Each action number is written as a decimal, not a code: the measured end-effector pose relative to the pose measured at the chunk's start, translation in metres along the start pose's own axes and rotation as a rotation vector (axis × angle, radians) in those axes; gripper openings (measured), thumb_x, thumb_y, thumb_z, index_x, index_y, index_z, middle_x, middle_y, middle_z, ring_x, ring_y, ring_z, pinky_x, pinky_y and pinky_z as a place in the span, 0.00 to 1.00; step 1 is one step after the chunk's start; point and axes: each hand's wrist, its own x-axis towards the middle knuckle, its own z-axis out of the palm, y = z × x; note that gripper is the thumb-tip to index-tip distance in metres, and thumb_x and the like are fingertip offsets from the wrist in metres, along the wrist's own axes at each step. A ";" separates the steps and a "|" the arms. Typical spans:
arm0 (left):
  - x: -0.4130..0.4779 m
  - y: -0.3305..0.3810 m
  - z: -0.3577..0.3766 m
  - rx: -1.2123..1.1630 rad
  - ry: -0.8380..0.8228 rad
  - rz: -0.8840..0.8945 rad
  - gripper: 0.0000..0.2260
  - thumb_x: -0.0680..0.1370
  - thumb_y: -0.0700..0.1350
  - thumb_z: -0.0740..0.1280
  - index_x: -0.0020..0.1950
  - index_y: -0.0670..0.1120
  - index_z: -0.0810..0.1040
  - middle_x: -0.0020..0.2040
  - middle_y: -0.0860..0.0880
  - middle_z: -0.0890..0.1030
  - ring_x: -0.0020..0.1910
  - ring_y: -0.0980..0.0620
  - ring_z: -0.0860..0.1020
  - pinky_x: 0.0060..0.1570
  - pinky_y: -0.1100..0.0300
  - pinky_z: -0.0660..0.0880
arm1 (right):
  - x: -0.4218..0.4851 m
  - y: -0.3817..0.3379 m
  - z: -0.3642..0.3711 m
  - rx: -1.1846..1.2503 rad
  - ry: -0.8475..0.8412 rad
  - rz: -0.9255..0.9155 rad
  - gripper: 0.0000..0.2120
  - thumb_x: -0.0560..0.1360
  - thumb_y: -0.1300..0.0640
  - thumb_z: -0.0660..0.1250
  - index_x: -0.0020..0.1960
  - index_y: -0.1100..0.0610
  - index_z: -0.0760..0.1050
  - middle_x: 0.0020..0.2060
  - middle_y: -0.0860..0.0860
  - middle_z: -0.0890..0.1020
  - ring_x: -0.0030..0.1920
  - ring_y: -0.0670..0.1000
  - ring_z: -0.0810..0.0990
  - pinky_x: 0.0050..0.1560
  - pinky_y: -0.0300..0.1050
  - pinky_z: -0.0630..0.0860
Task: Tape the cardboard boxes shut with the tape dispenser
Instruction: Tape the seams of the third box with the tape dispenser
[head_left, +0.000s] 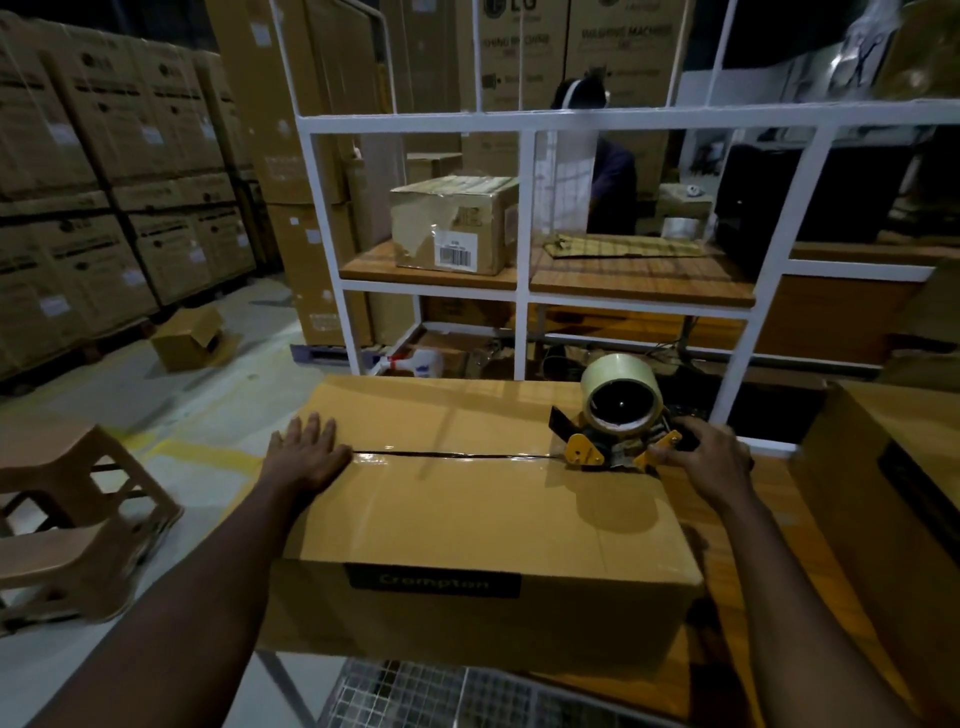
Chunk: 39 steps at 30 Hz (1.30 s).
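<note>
Cardboard box (467, 519): sitting low centre on the wooden table (727, 691), flaps down, "Crompton" label facing out at 6 o'clock.
Seam (452, 455): dark line running 9 to 3 o'clock across the box top, glossy sheen along it.
Tape dispenser (618, 441): down on the box top, right at the 3 o'clock end of the seam, yellow side plates against the cardboard, pale tape roll (621, 387) riding above.
Right hand (706, 462): locked on from the 3 o'clock side, fingers curled tight round the dispenser's handle (handle mostly hidden underneath).
Left hand (306, 452): pressed flat at the 9 o'clock end of the seam, fingers straight and together, gripping nothing.
Second box (893, 493): at 3 o'clock, just beside the first.
Stool (67, 519): plastic, on the floor at 9 o'clock.
Rack (524, 119): white frame at 12 o'clock, taped box (452, 223) on its wooden shelf, a person (613, 171) partly seen behind.
Stacked cartons (104, 182): walled up at 10 o'clock.
</note>
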 end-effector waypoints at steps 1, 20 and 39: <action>0.000 0.000 0.000 0.006 -0.011 -0.002 0.32 0.81 0.65 0.45 0.81 0.51 0.45 0.81 0.46 0.43 0.80 0.43 0.44 0.76 0.42 0.47 | 0.004 0.008 0.003 0.023 -0.005 0.007 0.41 0.60 0.26 0.69 0.65 0.49 0.75 0.58 0.61 0.77 0.58 0.63 0.74 0.55 0.58 0.72; -0.039 0.158 -0.001 -0.033 -0.120 0.211 0.35 0.82 0.65 0.46 0.81 0.45 0.41 0.81 0.44 0.39 0.79 0.37 0.42 0.75 0.36 0.46 | 0.019 0.062 -0.054 0.112 -0.076 -0.048 0.40 0.62 0.31 0.73 0.67 0.51 0.73 0.57 0.61 0.73 0.59 0.62 0.70 0.55 0.53 0.66; -0.134 0.342 -0.012 -0.224 -0.090 0.335 0.53 0.68 0.79 0.49 0.81 0.46 0.41 0.81 0.46 0.39 0.79 0.39 0.38 0.72 0.32 0.38 | -0.001 0.034 -0.037 0.069 -0.087 -0.184 0.27 0.72 0.38 0.70 0.64 0.54 0.73 0.59 0.57 0.78 0.65 0.60 0.68 0.57 0.54 0.63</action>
